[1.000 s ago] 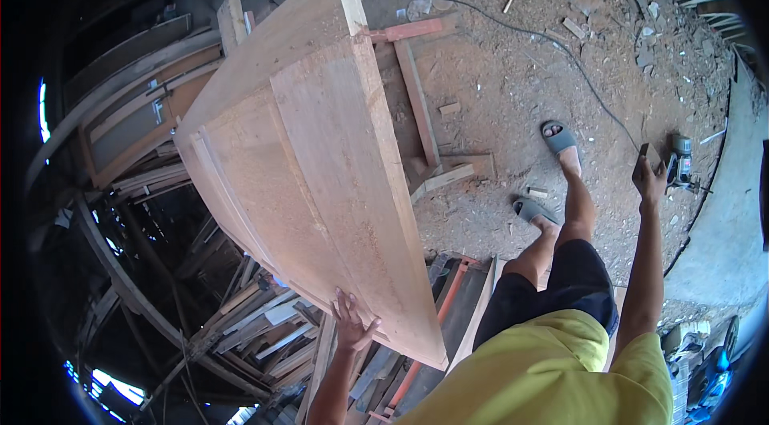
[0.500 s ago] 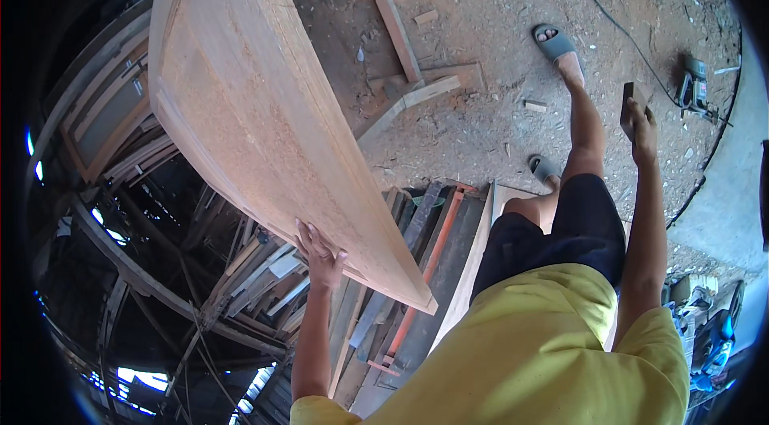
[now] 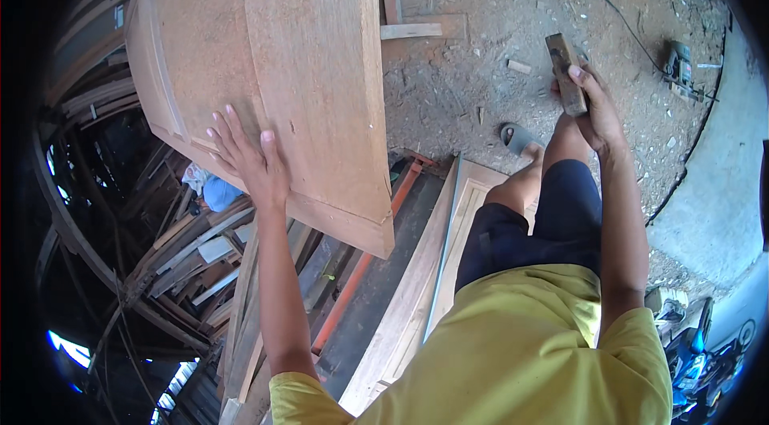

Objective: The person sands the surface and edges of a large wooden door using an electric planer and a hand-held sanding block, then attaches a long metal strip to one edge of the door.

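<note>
With my left hand point(image 3: 244, 154) spread flat against the large pale wooden door panel point(image 3: 272, 72) tilted above the lumber stack, and my right hand point(image 3: 591, 104) gripping a small dark wooden block point(image 3: 565, 74), I'd keep that palm pressed firmly.

A dirt floor point(image 3: 497, 32) strewn with wood scraps and sawdust lies in daylight, a black cable point(image 3: 617, 12) trailing across it. Stacked planks point(image 3: 208, 265) and timber beams fill the dim left side beside a pale concrete slab point(image 3: 713, 201)
</note>
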The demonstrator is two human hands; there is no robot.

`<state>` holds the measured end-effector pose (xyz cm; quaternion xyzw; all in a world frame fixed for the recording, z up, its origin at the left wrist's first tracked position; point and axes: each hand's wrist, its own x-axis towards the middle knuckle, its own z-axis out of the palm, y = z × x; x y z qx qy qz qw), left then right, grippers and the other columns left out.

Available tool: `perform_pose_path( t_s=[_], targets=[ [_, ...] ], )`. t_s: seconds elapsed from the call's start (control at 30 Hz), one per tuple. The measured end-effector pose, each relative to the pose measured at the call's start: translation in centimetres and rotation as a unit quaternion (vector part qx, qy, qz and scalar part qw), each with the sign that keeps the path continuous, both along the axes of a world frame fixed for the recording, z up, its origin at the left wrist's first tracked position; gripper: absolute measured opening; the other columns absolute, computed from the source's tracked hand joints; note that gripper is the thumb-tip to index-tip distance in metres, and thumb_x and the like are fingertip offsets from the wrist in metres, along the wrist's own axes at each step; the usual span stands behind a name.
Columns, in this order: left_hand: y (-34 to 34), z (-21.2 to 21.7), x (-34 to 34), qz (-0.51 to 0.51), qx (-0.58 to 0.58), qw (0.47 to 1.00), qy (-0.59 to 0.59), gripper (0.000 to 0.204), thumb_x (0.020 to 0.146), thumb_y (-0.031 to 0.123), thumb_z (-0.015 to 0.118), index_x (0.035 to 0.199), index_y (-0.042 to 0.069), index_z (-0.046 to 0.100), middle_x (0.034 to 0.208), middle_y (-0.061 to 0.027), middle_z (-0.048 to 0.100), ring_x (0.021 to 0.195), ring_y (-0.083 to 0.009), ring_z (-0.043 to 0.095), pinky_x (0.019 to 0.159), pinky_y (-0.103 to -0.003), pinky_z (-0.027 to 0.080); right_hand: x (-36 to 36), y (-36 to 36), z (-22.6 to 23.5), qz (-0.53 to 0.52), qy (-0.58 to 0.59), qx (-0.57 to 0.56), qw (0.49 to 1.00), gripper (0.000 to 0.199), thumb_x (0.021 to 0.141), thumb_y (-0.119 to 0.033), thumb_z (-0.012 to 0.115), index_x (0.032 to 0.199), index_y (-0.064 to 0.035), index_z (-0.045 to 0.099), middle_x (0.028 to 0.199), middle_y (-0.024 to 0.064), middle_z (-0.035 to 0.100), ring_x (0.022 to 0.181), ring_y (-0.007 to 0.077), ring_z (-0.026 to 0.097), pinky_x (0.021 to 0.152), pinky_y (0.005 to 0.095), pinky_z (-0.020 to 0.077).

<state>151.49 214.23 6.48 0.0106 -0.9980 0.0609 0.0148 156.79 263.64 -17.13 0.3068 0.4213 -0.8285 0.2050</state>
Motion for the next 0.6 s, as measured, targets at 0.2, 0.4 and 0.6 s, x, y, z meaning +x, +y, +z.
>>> perform_pose_path(
  t_s=[0.2, 0.4, 0.6],
  targets=[
    [-0.5, -1.0, 14.1, 0.122, 0.080, 0.989, -0.021, 0.070, 0.114, 0.042, 0.046, 0.174, 0.014, 0.024, 0.181, -0.0220, 0.012, 0.167, -0.0439, 0.004, 0.131, -0.063, 0.002, 16.7, 8.6, -4.8, -0.153, -0.202, 0.005, 0.967, 0.062, 0.093, -0.052, 0.079, 0.133, -0.0087, 0.059, 0.110, 0.0054, 0.063, 0.104, 0.0202, 0.062, 0.106, 0.0433, 0.0488],
    [0.2, -3.1, 18.1, 0.215, 0.150, 0.965, 0.016, 0.070, 0.116, 0.047, 0.039, 0.175, 0.014, 0.021, 0.180, -0.0247, 0.010, 0.166, -0.0452, 0.007, 0.132, -0.057, 0.009, 29.7, 15.8, -6.9, -0.210, -0.296, 0.052, 0.931, 0.076, 0.088, -0.057, 0.082, 0.142, -0.0127, 0.054, 0.123, 0.0065, 0.060, 0.117, 0.0228, 0.057, 0.114, 0.0472, 0.0416],
    [0.9, -3.8, 17.9, 0.267, 0.131, 0.953, 0.055, 0.076, 0.114, 0.057, 0.041, 0.175, 0.017, 0.020, 0.179, -0.0263, 0.011, 0.166, -0.0456, 0.009, 0.132, -0.059, 0.010, 30.3, 16.7, -6.1, -0.150, -0.304, 0.069, 0.938, 0.090, 0.091, -0.060, 0.080, 0.161, -0.0168, 0.043, 0.149, 0.0089, 0.048, 0.136, 0.0265, 0.045, 0.113, 0.0486, 0.0432]
  ],
)
